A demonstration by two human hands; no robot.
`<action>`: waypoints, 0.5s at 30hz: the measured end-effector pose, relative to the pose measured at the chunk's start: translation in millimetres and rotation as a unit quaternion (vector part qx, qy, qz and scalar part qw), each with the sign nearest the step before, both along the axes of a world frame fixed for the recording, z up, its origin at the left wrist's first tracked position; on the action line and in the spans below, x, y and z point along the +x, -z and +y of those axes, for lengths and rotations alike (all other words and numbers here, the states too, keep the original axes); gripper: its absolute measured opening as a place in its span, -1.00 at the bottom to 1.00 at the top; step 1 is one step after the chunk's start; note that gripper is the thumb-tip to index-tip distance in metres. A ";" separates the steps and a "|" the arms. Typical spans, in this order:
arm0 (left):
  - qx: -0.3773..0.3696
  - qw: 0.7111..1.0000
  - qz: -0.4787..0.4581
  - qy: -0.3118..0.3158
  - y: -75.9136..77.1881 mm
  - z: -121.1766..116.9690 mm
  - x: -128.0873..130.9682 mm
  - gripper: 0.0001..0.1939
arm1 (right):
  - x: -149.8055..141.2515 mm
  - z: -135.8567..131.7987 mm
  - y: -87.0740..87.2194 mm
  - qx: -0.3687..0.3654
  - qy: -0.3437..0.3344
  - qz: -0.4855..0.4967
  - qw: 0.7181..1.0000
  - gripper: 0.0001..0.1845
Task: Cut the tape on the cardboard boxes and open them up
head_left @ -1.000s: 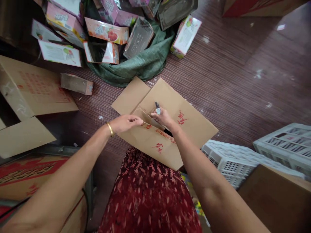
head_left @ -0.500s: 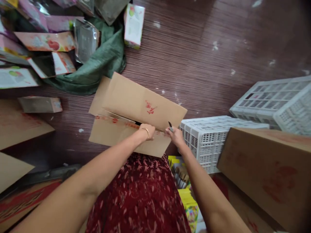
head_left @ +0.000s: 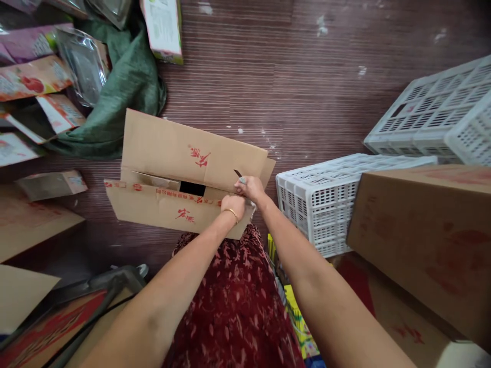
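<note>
In front of me is a brown cardboard box (head_left: 161, 145) with red printing. Red-lettered tape (head_left: 164, 193) runs along the edge of its near flap (head_left: 153, 209), and a dark gap shows between the two long flaps. My left hand (head_left: 233, 206), with a gold bangle at its wrist, is closed on the near flap's edge toward the right end. Just beside it, my right hand (head_left: 251, 188) is closed around a small knife (head_left: 238, 174), its dark blade pointing up and left. The right fingers rest at the flap seam; whether they also pinch tape cannot be made out.
White plastic crates (head_left: 337, 199) stand at the right, beside a large cardboard carton (head_left: 418, 245). A green sack (head_left: 126, 97) with fruit-printed packages lies upper left. More cartons (head_left: 30, 214) are at the left, and yellow packets (head_left: 295, 306) lie by my right leg.
The box now appears further left in view, and the gap between its flaps looks wider. My right hand has come close to my left, still with the knife.
</note>
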State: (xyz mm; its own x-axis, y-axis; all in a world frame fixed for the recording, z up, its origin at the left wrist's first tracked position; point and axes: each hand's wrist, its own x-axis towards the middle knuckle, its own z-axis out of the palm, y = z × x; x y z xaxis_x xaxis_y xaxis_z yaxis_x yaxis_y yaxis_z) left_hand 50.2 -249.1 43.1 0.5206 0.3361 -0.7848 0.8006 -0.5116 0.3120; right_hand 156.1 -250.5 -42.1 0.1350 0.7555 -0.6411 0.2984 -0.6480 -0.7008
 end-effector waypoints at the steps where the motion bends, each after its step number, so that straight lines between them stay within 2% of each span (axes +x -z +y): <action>1: -0.018 1.000 -0.013 0.000 -15.8 -14.7 -10.9 -0.65 | -0.1 -0.4 1.9 -0.004 0.013 0.009 1.000 -0.91; 4: -0.094 0.992 -0.084 -0.021 -63.5 -68.5 -70.2 -0.71 | -2.2 -0.4 6.1 -0.006 0.045 0.031 0.998 -0.93; 6: -0.100 0.991 -0.067 -0.060 -81.6 -98.0 -118.7 -0.71 | -7.2 -2.0 4.8 0.001 0.063 0.044 0.997 -0.92; 7: -0.135 0.980 -0.077 -0.125 -84.2 -106.5 -139.6 -0.65 | -11.1 -4.7 2.7 0.007 0.074 0.051 0.996 -0.89; 9: -0.197 0.937 -0.076 -0.277 -77.7 -107.4 -166.2 -0.62 | -20.9 -16.5 -3.6 0.026 0.112 0.054 0.992 -0.80; 10: -0.228 0.899 -0.058 -0.370 -70.2 -99.6 -170.3 -0.62 | -26.5 -25.9 -7.1 0.036 0.137 0.045 0.989 -0.73; 12: -0.270 0.806 -0.001 -0.526 -51.1 -71.3 -161.9 -0.54 | -38.8 -50.5 -12.8 0.044 0.218 0.011 0.975 -0.61; 13: -0.290 0.763 0.024 -0.577 -40.6 -53.5 -151.5 -0.44 | -45.4 -64.1 -14.5 0.035 0.275 -0.006 0.961 -0.57; 15: -0.304 0.733 0.029 -0.608 -19.4 -17.0 -125.0 -0.27 | -59.3 -89.2 -14.6 0.002 0.379 -0.017 0.925 -0.51</action>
